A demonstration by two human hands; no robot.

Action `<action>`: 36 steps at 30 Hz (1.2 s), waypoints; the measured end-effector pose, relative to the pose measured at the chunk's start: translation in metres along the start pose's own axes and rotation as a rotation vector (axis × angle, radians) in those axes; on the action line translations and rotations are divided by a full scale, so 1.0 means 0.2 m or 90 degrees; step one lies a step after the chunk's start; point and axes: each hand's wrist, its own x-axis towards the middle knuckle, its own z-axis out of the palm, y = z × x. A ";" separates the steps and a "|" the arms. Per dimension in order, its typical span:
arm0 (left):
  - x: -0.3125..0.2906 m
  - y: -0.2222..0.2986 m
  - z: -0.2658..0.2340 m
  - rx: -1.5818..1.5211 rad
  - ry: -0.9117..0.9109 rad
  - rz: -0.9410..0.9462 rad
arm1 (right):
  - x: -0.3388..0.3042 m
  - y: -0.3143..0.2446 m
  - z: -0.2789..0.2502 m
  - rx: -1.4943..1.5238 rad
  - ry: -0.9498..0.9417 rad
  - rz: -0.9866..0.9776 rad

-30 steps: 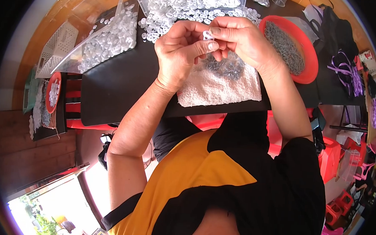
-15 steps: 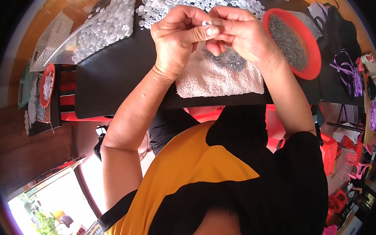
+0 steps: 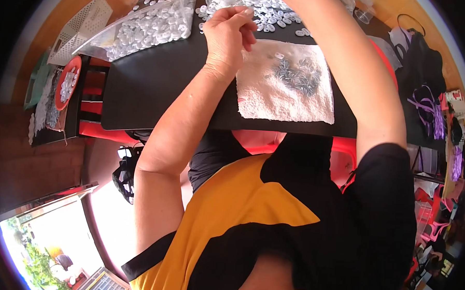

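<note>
My left hand (image 3: pixel 228 37) is raised above the black table's far part, near the cloth's upper left corner. Its thumb presses against curled fingers, so it is closed; whatever it may hold is hidden. My right forearm (image 3: pixel 357 72) reaches up and away past the top edge, which cuts off the hand and its fingers. Below lies a pale pink towel (image 3: pixel 265 102) bearing a loose heap of small grey metal pins or screws (image 3: pixel 300 78). One small white oval piece (image 3: pixel 279 56) rests just above the heap. White oval plastic pieces (image 3: pixel 269 19) lie scattered beyond the towel.
A clear bag (image 3: pixel 154 30) spills white pieces at the far left of the black table (image 3: pixel 157 92). My right forearm mostly hides a red plate (image 3: pixel 387 56). Further left are a red bowl (image 3: pixel 69 83) and a white perforated basket (image 3: pixel 84 29). Purple ribbons (image 3: pixel 434 109) hang at right.
My hands were together, fingers on a small white piece; now they are apart. The right has reached up and out of view. A white piece now shows on the towel.
</note>
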 end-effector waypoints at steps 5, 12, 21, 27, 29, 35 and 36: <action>0.06 -0.04 0.01 0.012 0.016 -0.102 | 0.49 0.39 0.13 -0.355 -0.010 -0.376; 0.02 0.03 -0.03 -0.005 0.031 -0.067 | -0.26 0.38 -0.30 -0.470 -0.176 -0.139; 0.01 0.00 -0.01 0.079 -0.071 -0.088 | -0.47 0.46 -0.28 -0.766 -0.268 0.020; -0.01 0.02 0.02 0.150 -0.212 -0.093 | -0.44 0.45 -0.40 -0.295 -0.068 0.079; -0.03 0.03 0.04 0.157 -0.287 -0.153 | -0.46 0.45 -0.39 -0.229 -0.051 0.067; -0.01 0.04 0.02 0.009 -0.384 -0.312 | -0.56 0.43 -0.30 -0.289 0.046 -0.124; 0.00 0.03 0.01 -0.023 -0.404 -0.332 | -0.57 0.42 -0.30 -0.386 0.018 -0.190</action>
